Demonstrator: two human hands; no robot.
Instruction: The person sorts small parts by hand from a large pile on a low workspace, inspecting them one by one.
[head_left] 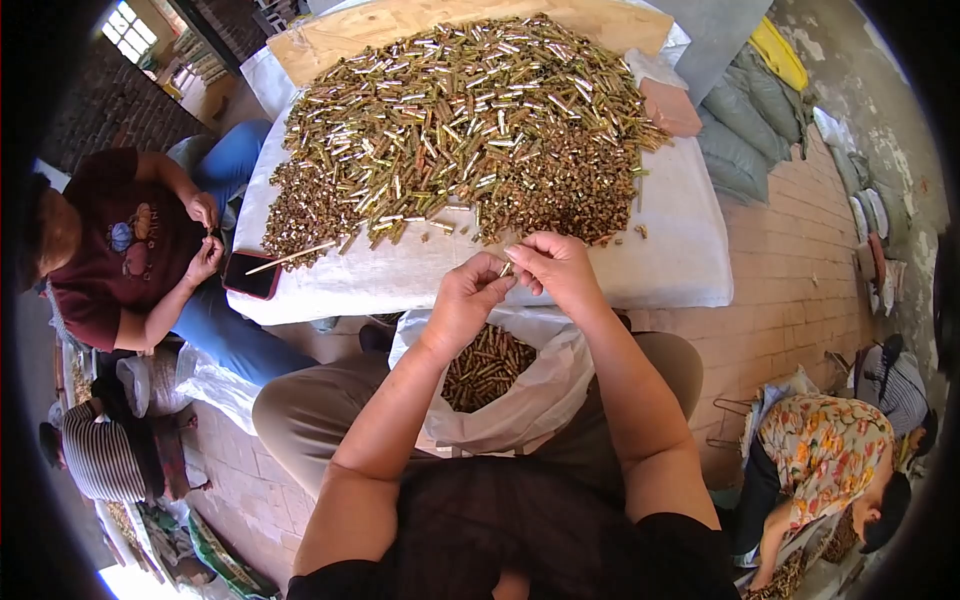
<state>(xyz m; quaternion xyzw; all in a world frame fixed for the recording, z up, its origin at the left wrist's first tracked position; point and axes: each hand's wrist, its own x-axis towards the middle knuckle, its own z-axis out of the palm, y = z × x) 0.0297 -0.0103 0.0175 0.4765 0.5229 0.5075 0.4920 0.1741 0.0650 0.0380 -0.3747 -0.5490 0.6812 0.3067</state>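
"While our left hand [466, 294] and right hand [558, 268] are pinching a brassy piece [507, 268], where are we holding it?"

"Over the white table [685, 235], toward six o'clock; brick floor [790, 262] is stretching past its three-o'clock edge."

White-covered table [670, 230]: carried a seriously massive heap of brassy bits [470, 110], tubes and stubby ones alike.
Left hand [465, 293]: hung by the table's near edge, pinching a small brassy piece [507, 269].
Right hand [555, 268]: also by that edge, fingertips on the same piece.
White bag [490, 428]: sat wide open below the table's near edge, loaded with more tubes.
Phone [250, 278]: lay at the table's near left corner, thin stick [290, 257] poking over it.
Reddish block [670, 107]: parked toward the table's far right.
Co-worker in maroon [115, 250]: sat left of the table, hands close together.
Grey-green sacks [745, 120]: slumped right of the table.
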